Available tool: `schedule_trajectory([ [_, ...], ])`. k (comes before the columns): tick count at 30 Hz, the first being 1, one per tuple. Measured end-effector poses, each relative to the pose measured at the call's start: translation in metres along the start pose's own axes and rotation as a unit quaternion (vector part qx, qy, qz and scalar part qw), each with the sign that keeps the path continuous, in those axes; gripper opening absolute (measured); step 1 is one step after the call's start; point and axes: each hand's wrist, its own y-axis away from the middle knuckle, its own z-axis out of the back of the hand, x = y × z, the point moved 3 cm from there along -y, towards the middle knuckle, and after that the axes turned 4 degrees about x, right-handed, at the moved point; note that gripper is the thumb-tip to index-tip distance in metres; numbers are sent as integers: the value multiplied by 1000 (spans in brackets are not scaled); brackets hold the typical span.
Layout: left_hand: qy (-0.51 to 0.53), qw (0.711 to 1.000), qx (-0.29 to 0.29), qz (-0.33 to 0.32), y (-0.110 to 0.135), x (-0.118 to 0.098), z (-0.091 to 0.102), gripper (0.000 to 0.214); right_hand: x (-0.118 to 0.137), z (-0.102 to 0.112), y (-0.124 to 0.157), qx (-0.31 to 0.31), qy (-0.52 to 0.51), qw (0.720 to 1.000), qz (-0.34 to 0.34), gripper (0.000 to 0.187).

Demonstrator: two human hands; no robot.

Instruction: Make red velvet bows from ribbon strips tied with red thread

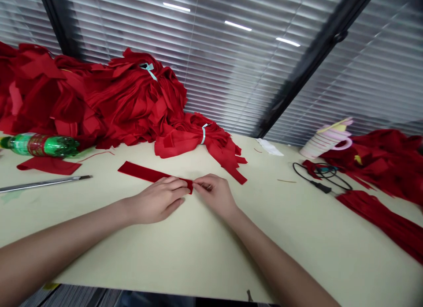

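Note:
A flat red fabric strip [139, 171] lies slantwise on the pale table in front of me. My left hand [158, 201] rests palm down over its right part, fingers stretched out and pressing on the cloth. At the strip's right end, my right hand [214, 193] is closed in a pinch, thumb and forefinger on the edge. The fingers hide part of that end. Just beyond my hands sits a bundle of red fabric strips [185, 139], bound with a pale blue tie [203, 134].
Red fabric heaps [125, 95] line the blinds at the back left. A green bottle [42, 144], a folded red piece [49, 165] and a brush-like tool [46, 183] lie left. At right are a striped mug [325, 141], a black cable [320, 186] and more red cloth [383, 219].

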Motion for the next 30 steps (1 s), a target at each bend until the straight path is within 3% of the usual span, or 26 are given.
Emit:
schedule_trajectory([
  [8,-10,1000,3,5,1,-3,-1,31,-1,1,-3,-32,20,999,-7,16],
  [17,-19,999,26,13,1,1,-8,34,-1,-4,-3,22,14,999,20,10],
  [25,-56,997,48,7,1,1,-8,32,13,-1,-12,101,70,992,39,21],
  [30,-75,995,60,-11,1,1,-7,35,3,5,-23,64,98,993,26,19],
])
